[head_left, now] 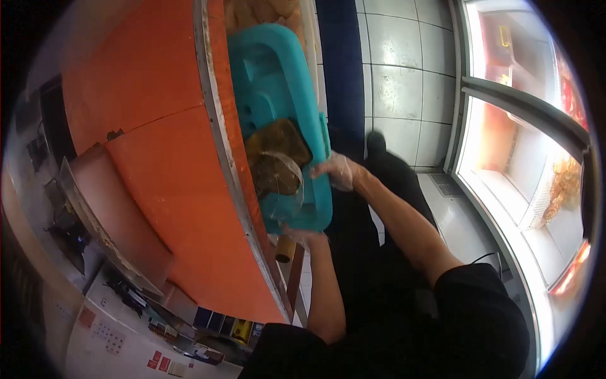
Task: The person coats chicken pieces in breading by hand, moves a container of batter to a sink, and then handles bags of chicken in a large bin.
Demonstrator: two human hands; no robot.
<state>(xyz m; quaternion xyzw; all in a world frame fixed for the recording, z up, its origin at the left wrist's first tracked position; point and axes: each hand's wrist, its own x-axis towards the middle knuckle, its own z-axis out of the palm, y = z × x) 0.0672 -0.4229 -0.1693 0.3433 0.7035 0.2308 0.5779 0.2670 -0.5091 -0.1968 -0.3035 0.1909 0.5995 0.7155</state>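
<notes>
My left grip (304, 235), in a clear glove, closes on the near end of the teal tray (271, 76). My right grip (339, 170) clamps its side rim. A brown lump wrapped in clear plastic (276, 161) lies in the tray, just beside the orange surface (170, 164).

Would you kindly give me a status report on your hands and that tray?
Left grip shut on teal tray, near end; right grip on its side edge. Inside, brown plastic-wrapped lump. Orange counter close alongside.

Left hand (303, 235); right hand (341, 169); teal tray (271, 82)
</notes>
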